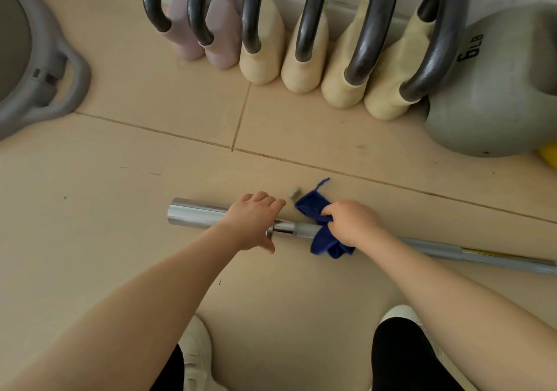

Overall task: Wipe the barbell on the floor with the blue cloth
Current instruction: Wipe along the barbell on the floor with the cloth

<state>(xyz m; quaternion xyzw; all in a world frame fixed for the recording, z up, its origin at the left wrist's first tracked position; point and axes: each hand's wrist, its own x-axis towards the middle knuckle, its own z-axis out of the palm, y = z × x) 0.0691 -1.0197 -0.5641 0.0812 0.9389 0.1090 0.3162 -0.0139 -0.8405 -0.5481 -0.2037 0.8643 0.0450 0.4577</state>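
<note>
Nearest the camera: two white shoes and dark trouser legs on the floor, feet planted either side of the arms, person bent over.

Barbell lies flat on the floor just ahead of the feet, chrome sleeve end to the left, thinner shaft running off the right edge of view. Left hand rests on it at the collar where sleeve meets shaft, fingers draped over the top, thumb down the near side; loose hold, not a tight wrap as far as I can tell. Right hand just beside it on the shaft, fingers clenched round the blue cloth, which is bunched over the bar, ends sticking out far and near.

Risks, judged:
- Bar is round on smooth tile. Left hand only steadies it lightly, so a hard stroke could roll or skid it.
- Cloth is wadded, so little of it may actually meet the metal; underside of the bar likely gets missed unless bar is rotated.
- Loose cloth tail could snag at the collar step.
- Long shaft to the right is unwiped territory; easy to stop short.

Farther back: a row of soft kettlebells against the wall, grey 6 LB kettlebell at right, grey handled weight at left. A rolling bar would head toward these.
</note>
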